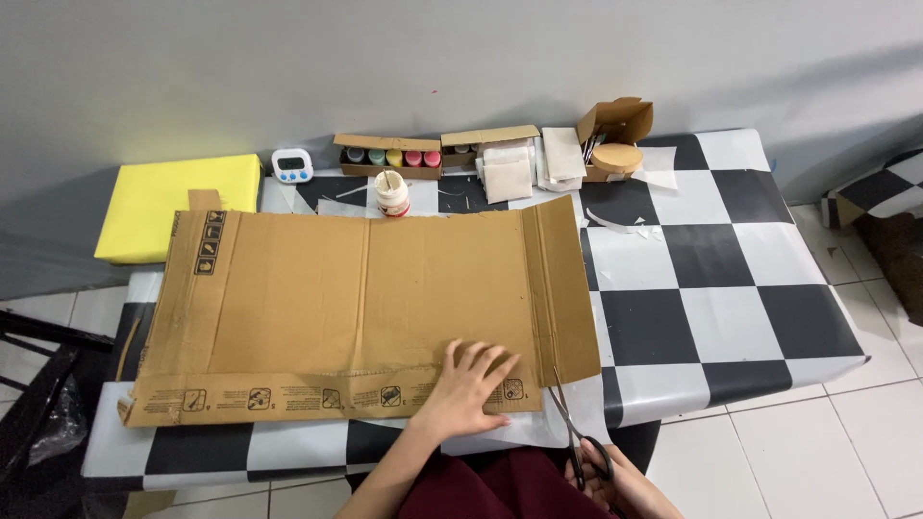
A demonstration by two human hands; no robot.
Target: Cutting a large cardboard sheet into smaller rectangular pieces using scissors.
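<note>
The left hand (468, 389) lies flat, fingers spread wide, pressing on the near edge of one large flattened cardboard sheet (356, 308). Just to its right, the right hand (615, 485) grips the black handles of one pair of scissors (575, 428), whose blades point away from the person and meet the sheet's near right corner. Under that corner and just before the left hand lies a white paper sheet (538, 432). All of this rests on a table with a black-and-white chequered cover (731, 288).

Beyond the left hand, past the far edge of the cardboard, stands one small white jar (391, 195) with a stick standing in it. Behind that, one long open cardboard tray (389, 157) holds five little paint pots in a row. Right of it is a second, shorter tray (481, 144); what it holds I cannot tell. Next come a stack of white folded cloths or papers (508, 175), then one open small box (615, 135) with a round wooden disc lying at its mouth. Far to the left of the left hand sit one white digital timer (291, 165) and one yellow flat box (178, 204).
</note>
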